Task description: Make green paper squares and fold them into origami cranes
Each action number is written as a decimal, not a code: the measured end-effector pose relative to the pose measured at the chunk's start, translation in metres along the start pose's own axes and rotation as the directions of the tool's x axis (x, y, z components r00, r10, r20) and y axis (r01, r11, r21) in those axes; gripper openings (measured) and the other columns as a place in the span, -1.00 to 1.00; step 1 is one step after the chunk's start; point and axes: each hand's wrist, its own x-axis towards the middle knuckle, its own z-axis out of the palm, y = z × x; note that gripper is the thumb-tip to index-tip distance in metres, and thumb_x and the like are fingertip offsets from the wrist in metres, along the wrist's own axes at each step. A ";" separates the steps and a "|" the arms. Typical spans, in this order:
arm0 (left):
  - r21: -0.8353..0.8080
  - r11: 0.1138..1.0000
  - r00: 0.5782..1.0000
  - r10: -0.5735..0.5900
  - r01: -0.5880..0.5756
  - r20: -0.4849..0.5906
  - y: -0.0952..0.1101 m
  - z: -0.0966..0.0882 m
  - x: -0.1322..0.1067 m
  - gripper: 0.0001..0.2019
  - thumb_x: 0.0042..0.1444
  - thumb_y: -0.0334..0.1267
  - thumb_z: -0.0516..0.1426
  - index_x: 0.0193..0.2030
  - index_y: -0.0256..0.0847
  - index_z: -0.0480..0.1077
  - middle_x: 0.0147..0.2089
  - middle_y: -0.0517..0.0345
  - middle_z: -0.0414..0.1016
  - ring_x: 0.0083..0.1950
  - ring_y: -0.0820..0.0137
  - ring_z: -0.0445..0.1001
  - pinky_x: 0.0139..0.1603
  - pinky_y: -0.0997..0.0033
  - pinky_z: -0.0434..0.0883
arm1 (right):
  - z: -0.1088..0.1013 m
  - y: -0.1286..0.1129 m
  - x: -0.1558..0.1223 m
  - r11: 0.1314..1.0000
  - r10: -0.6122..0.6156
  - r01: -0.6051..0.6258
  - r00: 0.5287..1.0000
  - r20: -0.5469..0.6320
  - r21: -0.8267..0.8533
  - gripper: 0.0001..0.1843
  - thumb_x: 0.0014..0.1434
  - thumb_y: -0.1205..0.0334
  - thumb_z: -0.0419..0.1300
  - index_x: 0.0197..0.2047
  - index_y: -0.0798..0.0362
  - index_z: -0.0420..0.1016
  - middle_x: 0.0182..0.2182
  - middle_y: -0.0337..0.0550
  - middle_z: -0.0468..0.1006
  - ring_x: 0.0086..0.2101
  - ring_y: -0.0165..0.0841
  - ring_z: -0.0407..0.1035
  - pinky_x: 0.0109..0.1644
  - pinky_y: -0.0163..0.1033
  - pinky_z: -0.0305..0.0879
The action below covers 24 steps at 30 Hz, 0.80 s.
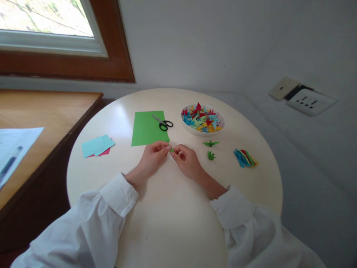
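Note:
Both my hands meet over the round white table (173, 219), pinching a tiny folded green paper piece (172, 150) between their fingertips. My left hand (152, 158) grips it from the left, my right hand (186, 160) from the right, fingers curled. Just behind my left hand lies a green paper sheet (146, 130) with black-handled scissors (164, 123) on its far right corner. Two small green folded paper cranes, one (211, 143) and another (211, 155), sit to the right of my right hand.
A white bowl (202, 130) full of colourful paper cranes stands behind the right hand. Coloured paper strips (245, 158) lie at the right. Light blue and pink sheets (97, 146) lie at the left. A wooden desk (41, 115) with papers adjoins on the left, under a window.

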 end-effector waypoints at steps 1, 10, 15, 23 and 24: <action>-0.014 1.000 1.000 -0.010 0.010 -0.002 0.001 0.000 0.000 -0.75 -0.28 -0.22 0.36 -0.48 -0.28 0.44 -0.52 0.26 0.43 -0.48 0.55 0.33 -0.42 0.53 0.24 | 0.000 0.000 0.000 1.000 -0.002 0.002 1.000 -0.003 -0.001 -0.86 0.08 0.20 0.10 -0.44 0.08 0.36 -0.54 -0.26 0.37 -0.50 -0.44 0.23 -0.47 -0.34 0.11; -0.075 0.997 1.000 -0.023 0.022 -0.018 0.002 0.000 0.001 -0.74 -0.30 -0.24 0.37 -0.48 -0.30 0.43 -0.54 0.26 0.42 -0.49 0.57 0.34 -0.41 0.54 0.27 | 0.003 0.004 0.000 0.991 0.082 -0.077 0.995 -0.049 0.108 -0.82 0.06 0.15 0.13 -0.44 0.08 0.42 -0.52 -0.23 0.47 -0.49 -0.43 0.29 -0.41 -0.32 0.21; -0.048 0.999 0.999 0.010 -0.012 -0.042 0.003 -0.001 0.002 -0.75 -0.25 -0.23 0.34 -0.47 -0.28 0.39 -0.55 0.27 0.40 -0.48 0.54 0.36 -0.36 0.50 0.30 | 0.003 0.006 0.001 0.984 0.081 -0.069 0.994 -0.068 0.163 -0.81 0.02 0.15 0.18 -0.34 0.08 0.48 -0.43 -0.18 0.54 -0.43 -0.39 0.35 -0.35 -0.31 0.27; 0.124 0.990 0.994 0.080 -0.070 -0.075 0.004 0.000 0.002 -0.76 -0.22 -0.22 0.31 -0.45 -0.29 0.40 -0.48 0.24 0.41 -0.43 0.52 0.35 -0.35 0.49 0.27 | 0.002 0.005 0.001 0.991 0.052 -0.036 0.991 -0.124 0.129 -0.87 0.01 0.20 0.18 -0.40 0.07 0.50 -0.48 -0.20 0.55 -0.46 -0.40 0.36 -0.35 -0.31 0.27; 0.154 0.985 0.993 0.089 -0.077 -0.074 0.003 -0.001 0.002 -0.77 -0.21 -0.21 0.30 -0.44 -0.29 0.40 -0.46 0.23 0.42 -0.41 0.51 0.34 -0.35 0.48 0.27 | 0.002 0.005 0.001 0.993 0.044 -0.029 0.991 -0.125 0.117 -0.87 0.02 0.20 0.18 -0.40 0.07 0.51 -0.48 -0.20 0.55 -0.46 -0.40 0.36 -0.36 -0.31 0.27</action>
